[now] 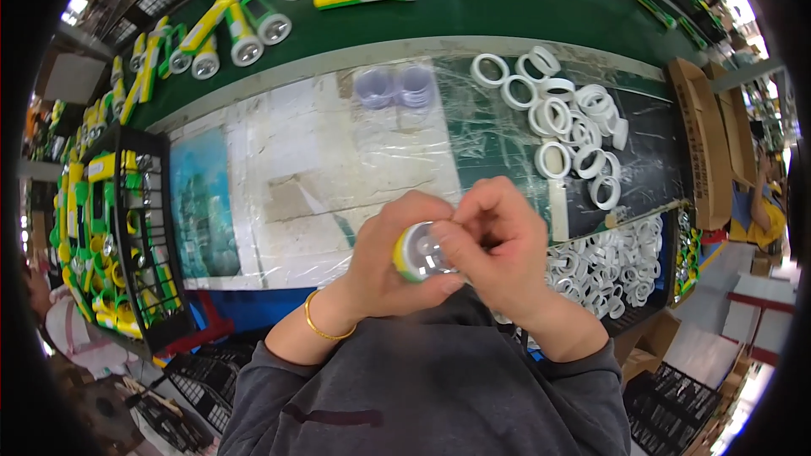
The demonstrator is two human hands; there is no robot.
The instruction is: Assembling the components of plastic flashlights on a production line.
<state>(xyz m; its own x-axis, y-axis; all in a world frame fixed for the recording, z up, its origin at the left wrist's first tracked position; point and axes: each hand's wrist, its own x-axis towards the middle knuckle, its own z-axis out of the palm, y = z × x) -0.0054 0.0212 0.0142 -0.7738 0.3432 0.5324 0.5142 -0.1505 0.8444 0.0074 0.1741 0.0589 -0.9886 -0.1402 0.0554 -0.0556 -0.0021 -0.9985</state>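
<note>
A person sits at a workbench, seen from above, both bare hands raised close to the chest. The left hand (384, 257) is wrapped around the head of a yellow and green flashlight (416, 252), fingers clenched round its body so that the round silver reflector faces upward. A thin gold bracelet (323, 327) circles the left wrist. The right hand (498, 241) comes in from the other side, its thumb and fingertips pressed against the rim of the flashlight's front; whether they pinch a small part there cannot be told. The two hands touch each other over the flashlight, which is held in the air just above the near edge of the bench, in front of the person's grey sweater (431, 388).

The workbench (338, 169) is covered with clear plastic sheeting over white and green patches. Beyond the hands lie two clear round lenses (395, 86), side by side. To the right, loose white plastic rings (566, 118) are scattered on the surface, and a bin heaped with more white rings (612, 266) sits just beside the right forearm. A brown cardboard box (705, 139) stands past them. At the far side, a green conveyor belt (507, 8) carries finished yellow and green flashlights (245, 25). To the left, a black wire crate (127, 236) holds yellow and green flashlight parts.
</note>
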